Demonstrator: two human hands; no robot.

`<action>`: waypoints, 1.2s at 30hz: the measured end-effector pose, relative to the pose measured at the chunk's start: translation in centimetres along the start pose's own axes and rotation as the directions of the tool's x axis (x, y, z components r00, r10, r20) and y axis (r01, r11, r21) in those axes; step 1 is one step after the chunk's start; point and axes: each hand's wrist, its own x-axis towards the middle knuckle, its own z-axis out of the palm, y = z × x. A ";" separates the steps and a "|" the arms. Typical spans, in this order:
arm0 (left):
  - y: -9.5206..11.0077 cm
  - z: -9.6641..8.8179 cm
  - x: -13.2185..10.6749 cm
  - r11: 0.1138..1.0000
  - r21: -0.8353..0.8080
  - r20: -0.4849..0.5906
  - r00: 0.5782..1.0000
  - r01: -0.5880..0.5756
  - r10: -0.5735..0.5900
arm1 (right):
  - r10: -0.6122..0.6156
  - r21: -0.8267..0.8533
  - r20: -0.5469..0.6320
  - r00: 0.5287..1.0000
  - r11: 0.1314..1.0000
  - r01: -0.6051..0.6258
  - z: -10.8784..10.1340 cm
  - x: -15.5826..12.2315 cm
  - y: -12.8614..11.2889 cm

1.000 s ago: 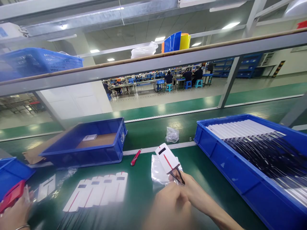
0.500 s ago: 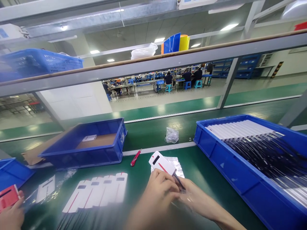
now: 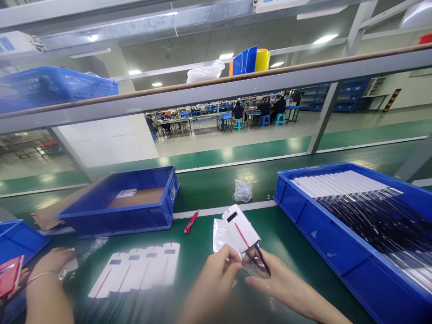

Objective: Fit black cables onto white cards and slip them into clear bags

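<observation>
A flat white device (image 3: 242,229) with a dark window and a red stripe sits tilted in front of me. Its black cable (image 3: 262,260) loops down into my right hand (image 3: 275,281), whose fingers close around it. My left hand (image 3: 221,272) is pinched at the edge of a clear plastic bag (image 3: 220,233), partly behind the device. More thin clear film shows between both hands. To the left, several similar white devices (image 3: 170,263) lie overlapping in a row, cables toward me.
A blue bin (image 3: 324,252) of white devices and black cables stands right. Another blue bin (image 3: 114,227) is back left. A red cutter (image 3: 191,222) and crumpled plastic (image 3: 242,191) lie between. A co-worker's hands (image 3: 50,265) work at far left, near a red device (image 3: 10,276).
The white device has moved slightly right and up, and more cable shows. My left hand has come off the device to the plastic. Another co-worker's hand has reached in at left.
</observation>
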 end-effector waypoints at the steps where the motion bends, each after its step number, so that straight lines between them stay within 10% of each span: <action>1: -0.2 0.1 0.0 1.000 0.001 0.010 1.000 0.006 -0.006 | -0.005 -0.007 -0.024 1.000 1.000 0.005 -0.1 0.1 -0.1; 18: 0.4 -0.3 0.5 0.917 -0.358 0.095 0.984 0.178 -0.153 | -0.083 0.055 -0.100 0.992 0.995 0.089 0.2 0.6 -0.5; 28: 0.2 -0.6 0.8 0.966 -0.229 0.083 0.991 0.119 -0.102 | -0.081 -0.029 -0.136 0.987 0.997 0.078 -0.2 0.2 -1.2; 36: -0.5 -2.8 0.2 0.954 -0.282 -0.013 0.993 0.105 -0.114 | -0.097 -0.320 -0.239 0.966 0.947 0.016 -6.6 -4.1 0.6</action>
